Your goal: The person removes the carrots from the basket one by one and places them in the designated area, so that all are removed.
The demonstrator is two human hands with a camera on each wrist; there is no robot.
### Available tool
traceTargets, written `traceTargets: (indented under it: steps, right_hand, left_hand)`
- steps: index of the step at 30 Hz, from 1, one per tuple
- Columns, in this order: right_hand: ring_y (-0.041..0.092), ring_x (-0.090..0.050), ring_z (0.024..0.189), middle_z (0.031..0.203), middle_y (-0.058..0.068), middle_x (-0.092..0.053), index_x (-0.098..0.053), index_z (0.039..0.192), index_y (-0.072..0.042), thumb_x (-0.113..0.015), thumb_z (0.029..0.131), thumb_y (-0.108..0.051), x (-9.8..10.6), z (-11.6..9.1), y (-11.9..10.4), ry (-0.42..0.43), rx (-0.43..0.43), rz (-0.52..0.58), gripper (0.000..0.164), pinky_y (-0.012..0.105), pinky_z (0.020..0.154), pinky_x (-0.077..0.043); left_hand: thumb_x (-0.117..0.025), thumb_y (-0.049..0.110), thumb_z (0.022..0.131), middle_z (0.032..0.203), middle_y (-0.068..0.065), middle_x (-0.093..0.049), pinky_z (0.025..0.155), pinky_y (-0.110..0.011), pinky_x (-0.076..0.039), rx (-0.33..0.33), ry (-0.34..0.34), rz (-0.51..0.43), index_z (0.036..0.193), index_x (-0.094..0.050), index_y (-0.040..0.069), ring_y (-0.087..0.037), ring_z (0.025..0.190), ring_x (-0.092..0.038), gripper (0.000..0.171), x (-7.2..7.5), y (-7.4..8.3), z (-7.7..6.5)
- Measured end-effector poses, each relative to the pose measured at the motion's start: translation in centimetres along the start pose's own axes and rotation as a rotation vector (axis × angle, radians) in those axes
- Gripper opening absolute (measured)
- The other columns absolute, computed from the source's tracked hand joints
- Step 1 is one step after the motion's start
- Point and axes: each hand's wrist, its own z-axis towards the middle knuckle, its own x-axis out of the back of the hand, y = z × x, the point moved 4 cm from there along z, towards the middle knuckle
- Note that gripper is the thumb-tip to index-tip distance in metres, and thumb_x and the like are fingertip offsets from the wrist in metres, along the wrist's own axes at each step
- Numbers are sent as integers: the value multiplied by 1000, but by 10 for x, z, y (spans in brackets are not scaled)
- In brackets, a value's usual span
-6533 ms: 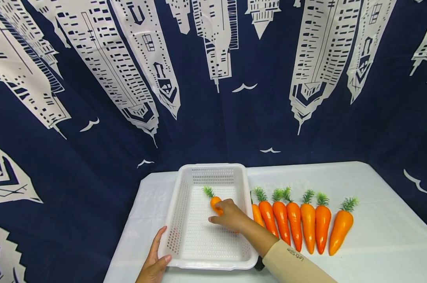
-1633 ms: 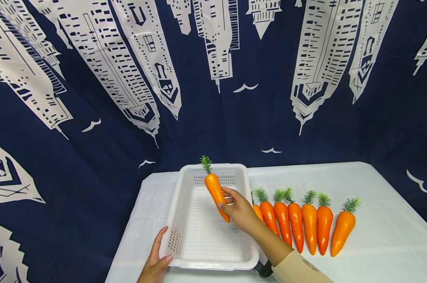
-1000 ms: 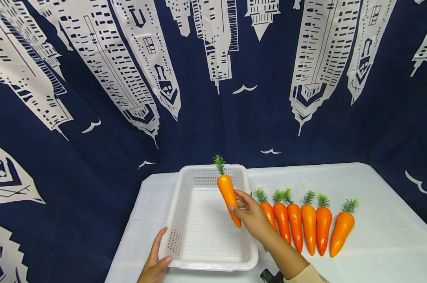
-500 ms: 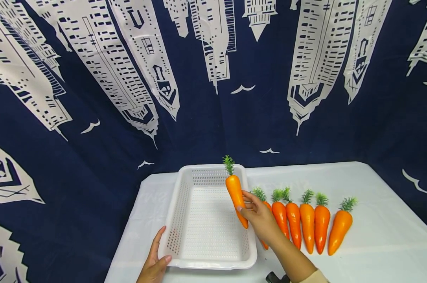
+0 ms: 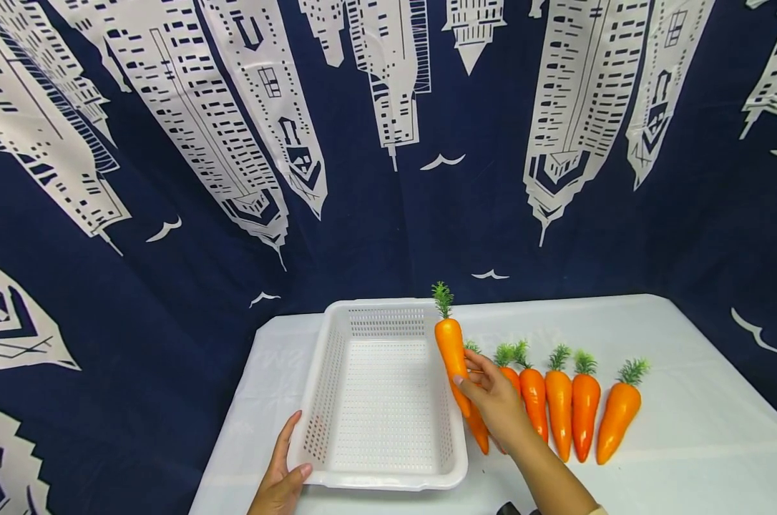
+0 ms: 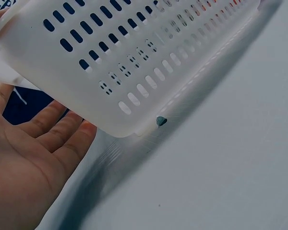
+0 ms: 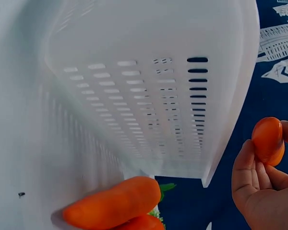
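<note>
My right hand (image 5: 498,400) pinches an orange carrot (image 5: 450,350) by its lower half, its green top pointing up. The carrot is raised over the right rim of the white plastic basket (image 5: 327,372). In the right wrist view, the thumb and fingertips hold the carrot (image 7: 268,139) just outside the basket wall (image 7: 149,28). My left hand (image 5: 279,479) touches the basket's near left corner, thumb on the rim and index finger along the side. The left wrist view shows the left hand's (image 6: 33,158) other fingers fairly straight beside the corner.
Several carrots (image 5: 559,408) lie in a row right of the basket, tops away from me. The nearest carrot (image 7: 115,203) lies close to the basket wall. A white cloth (image 5: 697,429) covers the table; a navy curtain (image 5: 388,236) hangs behind. A black object (image 5: 508,508) shows beneath my right forearm.
My right hand has lifted the carrot from inside the basket and carried it right, to over the right rim. The left hand and the basket have stayed in place.
</note>
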Motion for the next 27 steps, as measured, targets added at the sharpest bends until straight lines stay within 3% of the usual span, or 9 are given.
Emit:
traceTargets:
  steps: [10, 20, 27]
  right_hand:
    - [19, -59, 121, 147, 8, -51, -42, 153, -20, -64, 100, -31, 17, -2, 7, 9, -9, -28, 59, 17, 91, -50]
    - [0, -60, 110, 144, 15, -55, -38, 156, -19, -63, 100, -33, 34, -7, 15, 52, -53, -3, 62, 17, 90, -51]
    - [0, -56, 112, 147, 11, -51, -35, 157, -21, -60, 101, -39, 47, -9, 22, 76, -99, -45, 64, 15, 90, -48]
  left_hand:
    - [-51, 4, 96, 160, -4, 19, 104, -13, -37, 2, 4, 2, 162, 6, 29, 15, 129, -28, 90, 0, 0, 1]
    - [-50, 4, 98, 159, -2, 19, 105, -13, -36, -5, -16, -12, 162, 7, 29, 17, 130, -29, 89, -1, 0, 1]
    - [-49, 3, 98, 157, 3, 14, 106, -14, -36, -16, -22, -21, 162, 8, 27, 16, 130, -31, 89, -1, -1, 1]
